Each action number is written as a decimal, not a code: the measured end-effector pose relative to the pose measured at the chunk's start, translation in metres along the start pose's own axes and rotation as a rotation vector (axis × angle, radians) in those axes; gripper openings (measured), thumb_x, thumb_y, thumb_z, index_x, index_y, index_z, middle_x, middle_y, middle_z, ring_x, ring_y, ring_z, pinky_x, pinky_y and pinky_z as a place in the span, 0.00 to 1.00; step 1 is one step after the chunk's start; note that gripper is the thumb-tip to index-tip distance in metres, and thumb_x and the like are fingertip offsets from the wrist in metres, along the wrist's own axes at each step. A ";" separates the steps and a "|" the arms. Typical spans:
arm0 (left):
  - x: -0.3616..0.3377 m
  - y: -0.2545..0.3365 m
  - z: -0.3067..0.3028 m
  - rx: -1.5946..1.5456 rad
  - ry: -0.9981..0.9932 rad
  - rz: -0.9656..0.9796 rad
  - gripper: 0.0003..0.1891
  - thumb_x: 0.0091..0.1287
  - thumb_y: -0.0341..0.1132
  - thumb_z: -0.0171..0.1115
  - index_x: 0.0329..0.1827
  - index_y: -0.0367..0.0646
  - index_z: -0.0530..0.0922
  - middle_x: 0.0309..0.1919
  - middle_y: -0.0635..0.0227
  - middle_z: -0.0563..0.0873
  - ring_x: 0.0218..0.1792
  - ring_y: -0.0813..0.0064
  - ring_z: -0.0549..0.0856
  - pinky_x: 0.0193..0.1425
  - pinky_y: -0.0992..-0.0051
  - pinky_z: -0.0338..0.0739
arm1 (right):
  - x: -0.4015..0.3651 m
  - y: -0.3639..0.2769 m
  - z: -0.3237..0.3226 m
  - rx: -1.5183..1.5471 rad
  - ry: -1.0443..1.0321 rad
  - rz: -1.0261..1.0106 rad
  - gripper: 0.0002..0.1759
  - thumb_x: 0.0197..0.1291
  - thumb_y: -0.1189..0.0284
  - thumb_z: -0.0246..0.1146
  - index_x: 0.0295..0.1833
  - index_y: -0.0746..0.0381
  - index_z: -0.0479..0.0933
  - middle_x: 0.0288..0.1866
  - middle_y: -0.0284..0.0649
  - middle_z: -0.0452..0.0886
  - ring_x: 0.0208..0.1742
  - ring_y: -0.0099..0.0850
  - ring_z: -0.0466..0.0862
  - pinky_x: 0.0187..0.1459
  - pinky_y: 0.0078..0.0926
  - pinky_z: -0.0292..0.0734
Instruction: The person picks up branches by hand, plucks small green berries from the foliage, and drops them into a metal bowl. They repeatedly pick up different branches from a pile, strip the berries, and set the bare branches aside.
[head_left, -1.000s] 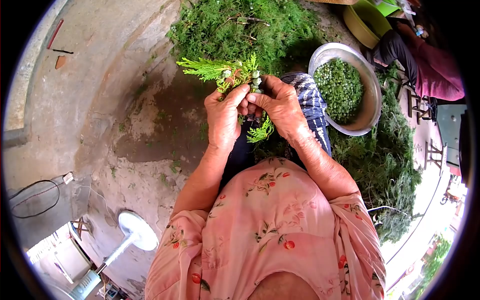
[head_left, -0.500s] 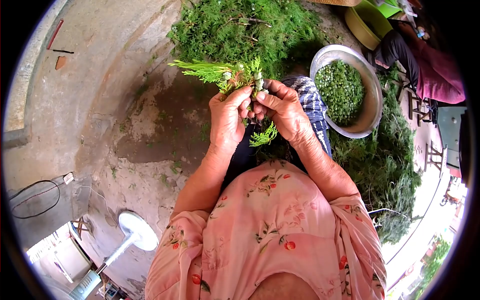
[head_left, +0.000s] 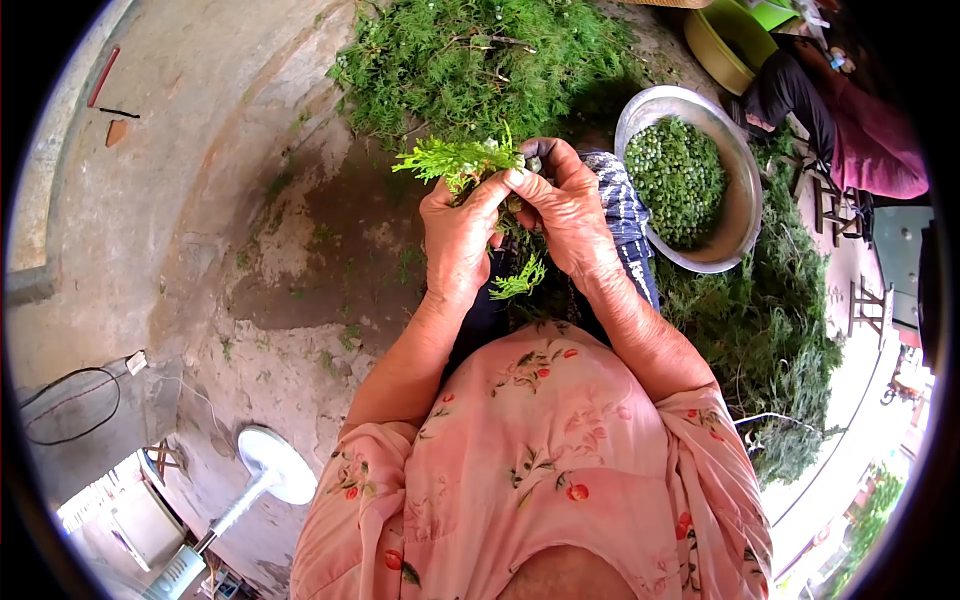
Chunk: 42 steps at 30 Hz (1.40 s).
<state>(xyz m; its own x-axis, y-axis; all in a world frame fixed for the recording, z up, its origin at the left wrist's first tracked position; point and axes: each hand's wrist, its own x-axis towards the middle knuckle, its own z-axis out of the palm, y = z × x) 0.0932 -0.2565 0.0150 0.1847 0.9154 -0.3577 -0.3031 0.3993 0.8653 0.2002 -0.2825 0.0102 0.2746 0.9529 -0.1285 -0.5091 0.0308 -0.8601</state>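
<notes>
Above my lap, both hands work close together on a leafy conifer sprig (head_left: 450,160) with flat, bright green fronds. My left hand (head_left: 455,235) pinches its stem, the fronds fanning out beyond the fingers to the upper left. Beside it, my right hand (head_left: 575,220) is closed around small grey-green cones (head_left: 533,164), which show between thumb and fingers. The two thumb tips nearly meet. Below the hands hangs a smaller green frond (head_left: 518,280); what holds it up is hidden.
A metal basin (head_left: 745,190) of green cones stands by my right knee. Cut branches lie in a pile (head_left: 480,70) ahead and another heap (head_left: 760,340) at right. Another person (head_left: 870,150) sits at upper right near a yellow-green tub (head_left: 715,50). A fan (head_left: 275,465) stands lower left.
The sprig has shifted right and its fronds have turned. My left thumb has moved right, towards my right thumb. The cones now sit higher in my right fingers.
</notes>
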 end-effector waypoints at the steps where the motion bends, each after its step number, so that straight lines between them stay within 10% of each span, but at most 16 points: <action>1: 0.001 -0.002 -0.002 0.001 -0.002 0.000 0.06 0.56 0.31 0.66 0.33 0.41 0.79 0.15 0.80 0.73 0.13 0.92 0.66 0.12 0.87 0.58 | 0.001 0.000 -0.001 0.001 0.001 -0.001 0.09 0.57 0.73 0.62 0.40 0.63 0.70 0.31 0.31 0.74 0.20 0.16 0.67 0.18 0.12 0.61; 19: 0.014 0.004 -0.029 -0.383 -0.427 -0.329 0.15 0.54 0.27 0.64 0.46 0.42 0.77 0.21 0.81 0.76 0.13 0.93 0.62 0.16 0.88 0.57 | -0.003 0.006 -0.028 0.754 -0.273 0.364 0.12 0.59 0.71 0.59 0.46 0.66 0.73 0.29 0.34 0.74 0.25 0.23 0.71 0.23 0.18 0.63; 35: 0.014 0.002 -0.019 -0.198 -0.392 -0.202 0.11 0.55 0.27 0.63 0.42 0.42 0.77 0.14 0.82 0.71 0.11 0.92 0.63 0.14 0.85 0.57 | -0.004 -0.012 -0.016 -0.004 -0.257 0.138 0.14 0.55 0.73 0.63 0.47 0.66 0.76 0.29 0.30 0.77 0.23 0.16 0.67 0.22 0.14 0.62; 42: 0.006 0.006 -0.007 -0.077 -0.190 -0.159 0.06 0.58 0.29 0.62 0.38 0.41 0.79 0.13 0.81 0.71 0.11 0.90 0.62 0.15 0.83 0.58 | -0.006 -0.014 -0.016 -0.124 0.207 0.125 0.07 0.59 0.71 0.60 0.36 0.65 0.75 0.20 0.31 0.73 0.18 0.18 0.69 0.19 0.14 0.63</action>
<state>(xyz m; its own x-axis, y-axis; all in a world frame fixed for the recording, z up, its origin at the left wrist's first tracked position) 0.0859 -0.2486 0.0152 0.4062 0.8174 -0.4086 -0.3253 0.5472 0.7712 0.2185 -0.2937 0.0153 0.3834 0.8645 -0.3250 -0.4490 -0.1330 -0.8836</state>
